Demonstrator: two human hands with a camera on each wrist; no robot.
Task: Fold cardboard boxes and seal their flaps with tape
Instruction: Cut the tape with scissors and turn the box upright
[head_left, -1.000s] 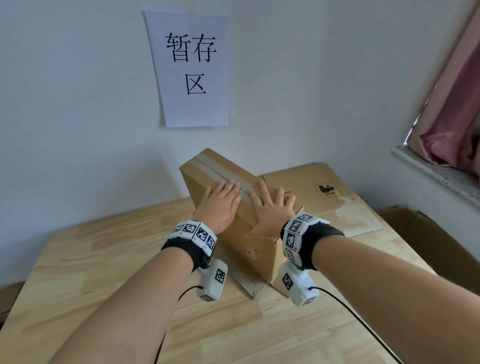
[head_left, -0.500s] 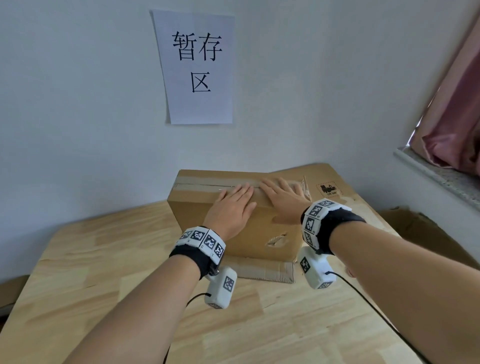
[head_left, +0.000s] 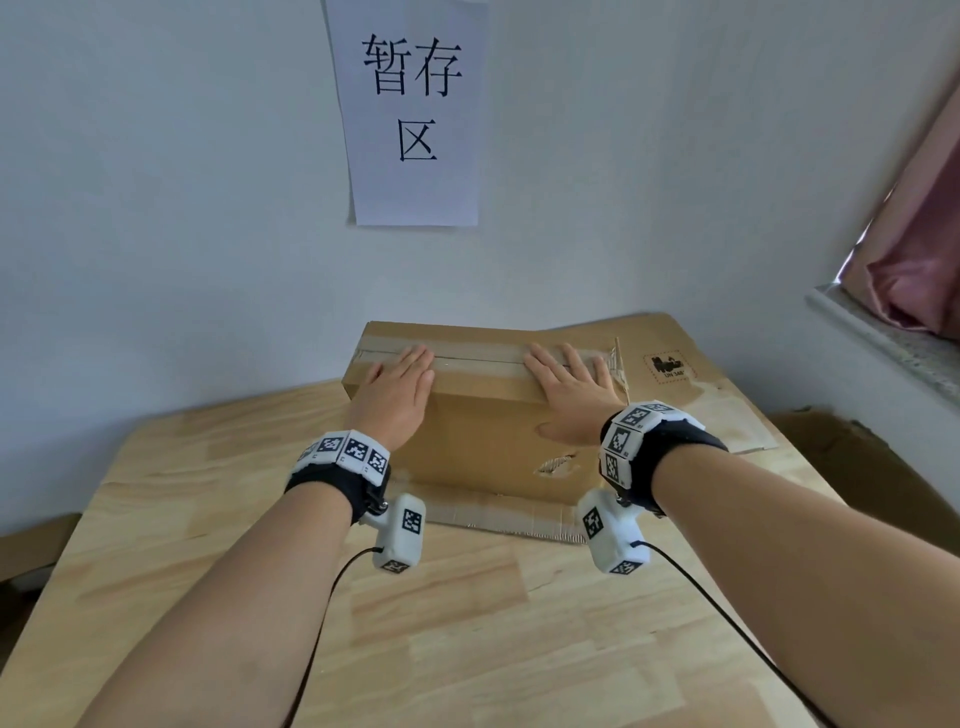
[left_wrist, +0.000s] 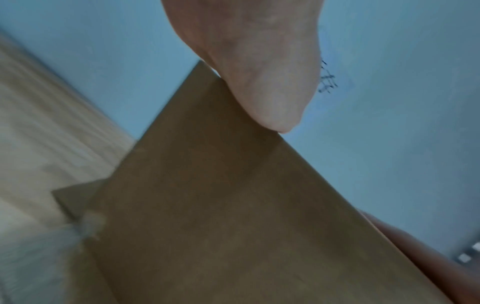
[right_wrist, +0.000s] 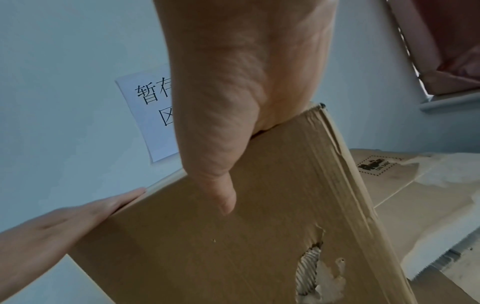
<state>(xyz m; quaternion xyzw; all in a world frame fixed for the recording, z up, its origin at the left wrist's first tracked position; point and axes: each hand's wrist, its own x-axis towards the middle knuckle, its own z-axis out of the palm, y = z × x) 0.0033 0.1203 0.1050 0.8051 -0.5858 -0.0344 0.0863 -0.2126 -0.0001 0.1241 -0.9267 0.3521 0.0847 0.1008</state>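
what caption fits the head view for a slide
Both hands, left and right, press flat on a taped cardboard box on a wooden table.

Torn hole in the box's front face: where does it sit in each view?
Head: torn hole low on the front face of the cardboard box, just left of the right wrist band, below the right hand.
Left wrist: not in view; only plain box face.
Right wrist: bottom right, below the thumb.
Shared landmark: the wall paper sign.
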